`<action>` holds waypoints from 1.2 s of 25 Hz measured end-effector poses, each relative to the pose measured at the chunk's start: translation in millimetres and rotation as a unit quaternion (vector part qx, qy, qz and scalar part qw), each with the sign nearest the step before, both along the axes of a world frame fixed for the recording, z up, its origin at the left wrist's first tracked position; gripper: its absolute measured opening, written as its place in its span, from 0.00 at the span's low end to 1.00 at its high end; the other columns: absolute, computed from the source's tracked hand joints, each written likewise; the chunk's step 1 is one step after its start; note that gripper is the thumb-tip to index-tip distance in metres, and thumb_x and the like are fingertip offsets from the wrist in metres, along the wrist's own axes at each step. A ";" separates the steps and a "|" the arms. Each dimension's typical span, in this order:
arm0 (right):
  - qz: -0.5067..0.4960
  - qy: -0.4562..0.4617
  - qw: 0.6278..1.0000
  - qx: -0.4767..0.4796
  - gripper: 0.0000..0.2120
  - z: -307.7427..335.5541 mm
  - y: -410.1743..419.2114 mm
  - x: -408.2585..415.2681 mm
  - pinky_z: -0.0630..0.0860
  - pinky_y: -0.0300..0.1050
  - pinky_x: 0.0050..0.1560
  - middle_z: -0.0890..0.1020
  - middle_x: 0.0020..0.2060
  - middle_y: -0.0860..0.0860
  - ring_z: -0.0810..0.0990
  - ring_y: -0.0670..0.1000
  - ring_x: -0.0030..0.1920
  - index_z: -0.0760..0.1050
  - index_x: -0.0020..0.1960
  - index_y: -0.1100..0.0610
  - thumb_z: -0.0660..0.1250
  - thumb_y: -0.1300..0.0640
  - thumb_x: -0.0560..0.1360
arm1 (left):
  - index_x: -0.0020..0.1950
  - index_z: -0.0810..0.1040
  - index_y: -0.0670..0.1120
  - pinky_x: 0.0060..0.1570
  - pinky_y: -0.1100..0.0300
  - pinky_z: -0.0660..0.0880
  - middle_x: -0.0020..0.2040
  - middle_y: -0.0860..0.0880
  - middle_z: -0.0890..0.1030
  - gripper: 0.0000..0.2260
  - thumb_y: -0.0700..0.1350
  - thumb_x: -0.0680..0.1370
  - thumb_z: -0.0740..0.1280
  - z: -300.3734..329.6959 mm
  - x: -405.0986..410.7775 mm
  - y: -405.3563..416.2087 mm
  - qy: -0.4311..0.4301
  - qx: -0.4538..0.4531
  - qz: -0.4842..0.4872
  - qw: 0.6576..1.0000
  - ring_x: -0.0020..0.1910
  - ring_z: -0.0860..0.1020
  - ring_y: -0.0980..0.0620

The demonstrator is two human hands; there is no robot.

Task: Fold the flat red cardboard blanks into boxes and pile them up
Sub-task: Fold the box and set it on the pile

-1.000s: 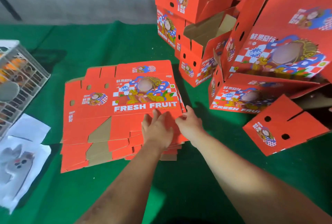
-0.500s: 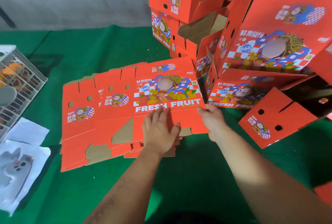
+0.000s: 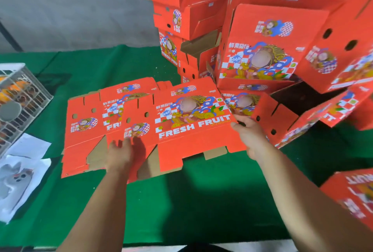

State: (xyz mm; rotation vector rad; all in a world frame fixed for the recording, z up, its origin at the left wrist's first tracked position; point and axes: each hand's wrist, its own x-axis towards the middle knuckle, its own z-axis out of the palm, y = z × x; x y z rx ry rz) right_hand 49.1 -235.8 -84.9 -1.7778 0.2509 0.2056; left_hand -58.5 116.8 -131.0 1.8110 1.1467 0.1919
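Head view: left hand (image 3: 119,155) flat on top blank (image 3: 187,130), right hand (image 3: 251,137) gripping its right edge, over stack (image 3: 84,130) at tabletop (image 3: 181,201) centre.

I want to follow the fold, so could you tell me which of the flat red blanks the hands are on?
The top blank, shifted right off the stack. The left hand touches its near flap; the right hand grips its right edge.

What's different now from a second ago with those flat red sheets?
The top blank has slid right off the stack of blanks. The right hand now grips its right edge; the left hand has shifted to its lower left flap. The folded boxes and the crate stayed put.
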 end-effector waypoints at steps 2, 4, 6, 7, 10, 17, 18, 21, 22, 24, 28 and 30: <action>-0.009 -0.003 1.000 -0.017 0.11 2.5 -18.4 -11.3 0.80 0.49 0.54 0.83 0.57 0.50 0.82 0.51 0.52 0.81 0.63 0.52 0.68 0.59 0.81 | 0.67 0.77 0.38 0.64 0.49 0.71 0.67 0.34 0.78 0.21 0.53 0.83 0.62 1.8 -17.4 -18.5 -0.029 -0.046 0.020 0.998 0.63 0.77 0.39; -0.017 -0.021 0.997 -0.072 0.06 4.2 -34.3 -22.7 0.77 0.46 0.47 0.84 0.47 0.49 0.80 0.47 0.43 0.80 0.48 0.49 0.68 0.59 0.80 | 0.56 0.81 0.40 0.50 0.54 0.71 0.56 0.37 0.83 0.16 0.52 0.81 0.64 4.7 -37.9 -48.4 -0.047 -0.055 0.023 0.997 0.49 0.79 0.43; 0.017 -0.034 0.992 -0.123 0.06 3.5 -44.0 -30.4 0.77 0.47 0.45 0.82 0.41 0.45 0.78 0.45 0.39 0.79 0.44 0.49 0.68 0.58 0.79 | 0.58 0.82 0.42 0.44 0.57 0.72 0.51 0.43 0.84 0.18 0.56 0.80 0.65 14.5 -57.5 -85.5 -0.081 -0.065 0.026 0.994 0.47 0.81 0.44; 0.049 -0.035 0.990 -0.131 0.03 5.5 -45.7 -35.5 0.78 0.45 0.42 0.82 0.40 0.46 0.79 0.46 0.38 0.81 0.47 0.52 0.68 0.56 0.78 | 0.60 0.82 0.43 0.46 0.57 0.76 0.52 0.44 0.85 0.20 0.58 0.82 0.63 19.4 -65.8 -105.8 -0.117 -0.119 0.008 0.986 0.50 0.83 0.44; 0.142 -0.018 0.977 -0.160 0.13 10.5 -43.6 -55.7 0.74 0.40 0.43 0.84 0.53 0.48 0.79 0.44 0.47 0.78 0.58 0.51 0.67 0.44 0.79 | 0.62 0.85 0.51 0.28 0.51 0.80 0.55 0.37 0.86 0.34 0.69 0.83 0.47 43.1 -86.0 -165.3 -0.213 -0.292 -0.119 0.925 0.44 0.85 0.35; 0.140 0.015 0.946 -0.291 0.50 22.9 -59.5 -83.7 0.56 0.67 0.78 0.52 0.83 0.52 0.52 0.62 0.81 0.44 0.83 0.41 0.56 0.21 0.69 | 0.71 0.79 0.57 0.44 0.52 0.76 0.64 0.47 0.84 0.42 0.81 0.71 0.47 73.1 -106.5 -210.6 -0.148 -0.385 -0.145 0.899 0.61 0.84 0.46; 0.145 0.015 0.946 -0.289 0.50 24.9 -62.7 -86.5 0.56 0.67 0.78 0.52 0.83 0.52 0.53 0.62 0.81 0.44 0.83 0.41 0.57 0.22 0.69 | 0.70 0.79 0.55 0.45 0.52 0.73 0.65 0.48 0.84 0.41 0.81 0.72 0.51 76.1 -106.7 -209.0 -0.137 -0.393 -0.137 0.899 0.62 0.82 0.46; 0.148 -0.001 0.942 -0.302 0.49 32.5 -65.4 -94.8 0.56 0.65 0.79 0.51 0.83 0.54 0.53 0.62 0.82 0.45 0.83 0.42 0.57 0.23 0.70 | 0.65 0.79 0.45 0.53 0.41 0.69 0.63 0.46 0.80 0.44 0.80 0.67 0.62 82.2 -108.1 -194.5 -0.049 -0.395 -0.143 0.906 0.61 0.75 0.43; 0.149 -0.015 0.939 -0.309 0.48 35.2 -65.2 -97.1 0.55 0.64 0.79 0.50 0.83 0.54 0.51 0.62 0.82 0.45 0.83 0.42 0.58 0.23 0.71 | 0.66 0.77 0.42 0.64 0.31 0.65 0.65 0.44 0.81 0.45 0.79 0.66 0.62 82.4 -106.9 -188.9 -0.024 -0.396 -0.165 0.903 0.63 0.77 0.39; 0.156 -0.030 0.940 -0.303 0.45 42.1 -62.7 -98.6 0.51 0.64 0.80 0.45 0.84 0.54 0.45 0.61 0.83 0.45 0.83 0.39 0.58 0.24 0.73 | 0.69 0.75 0.42 0.70 0.23 0.54 0.65 0.40 0.82 0.49 0.79 0.63 0.65 86.1 -104.4 -180.9 0.004 -0.408 -0.186 0.894 0.63 0.79 0.31; 0.121 0.003 0.949 -0.291 0.44 50.6 -49.3 -101.2 0.46 0.66 0.80 0.38 0.84 0.54 0.36 0.61 0.82 0.41 0.82 0.35 0.57 0.25 0.74 | 0.68 0.74 0.49 0.66 0.30 0.69 0.64 0.38 0.81 0.48 0.76 0.56 0.72 92.0 -100.9 -194.5 -0.057 -0.412 -0.147 0.897 0.61 0.81 0.32; 0.099 0.051 0.972 -0.206 0.52 48.9 -38.2 -110.0 0.52 0.67 0.79 0.42 0.84 0.54 0.42 0.61 0.83 0.35 0.82 0.38 0.62 0.24 0.71 | 0.61 0.76 0.49 0.63 0.31 0.75 0.54 0.44 0.81 0.35 0.70 0.63 0.73 81.7 -98.3 -218.4 -0.140 -0.391 -0.106 0.904 0.53 0.81 0.42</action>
